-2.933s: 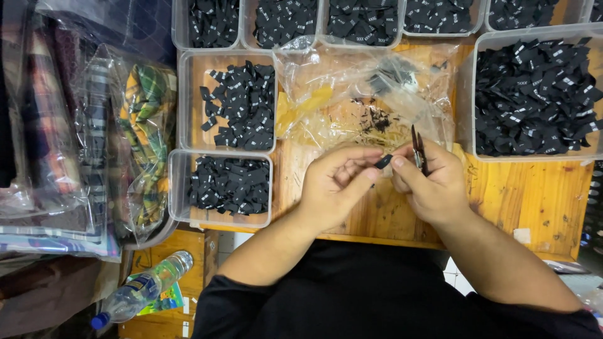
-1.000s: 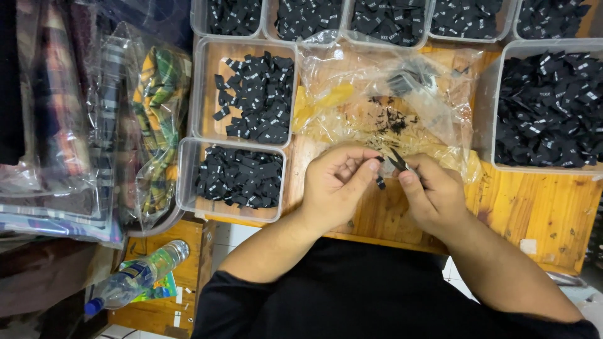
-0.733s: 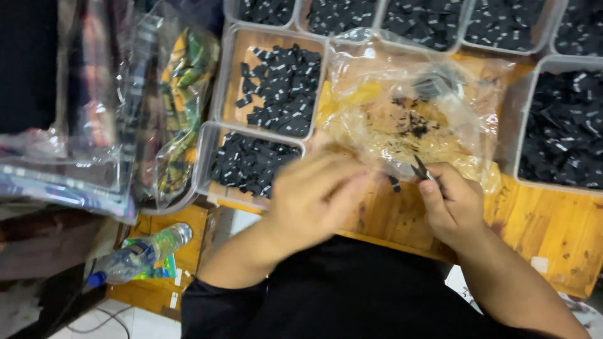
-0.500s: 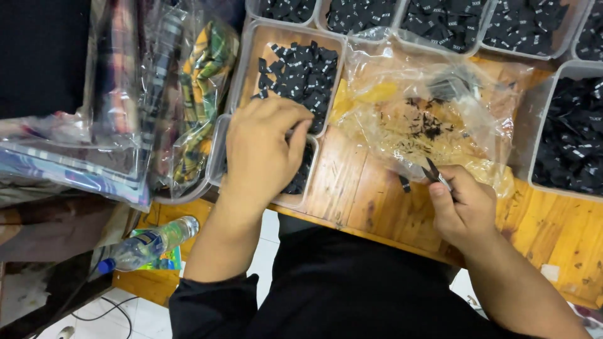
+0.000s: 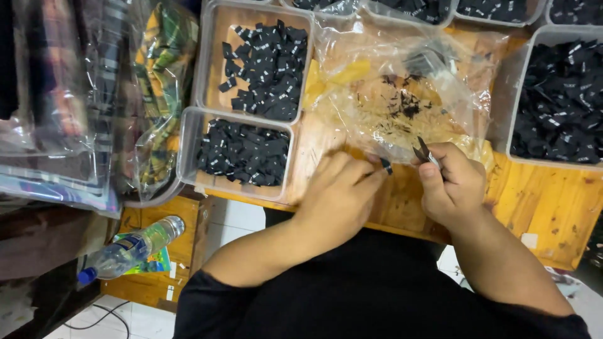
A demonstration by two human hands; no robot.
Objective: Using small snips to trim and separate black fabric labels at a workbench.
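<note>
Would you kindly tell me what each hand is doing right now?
Left hand: pinching a small black piece at its fingertips.
Right hand: closed around small snips.

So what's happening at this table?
A person sits at a wooden table. The left hand pinches a small black label; the right hand holds small snips. Above the hands lies a clear bag with dark scraps, with clear trays of black labels around it.

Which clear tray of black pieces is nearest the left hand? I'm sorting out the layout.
The lower-left tray, in front of the half-full tray; the left hand is just to its right, far from the right-side tray.
</note>
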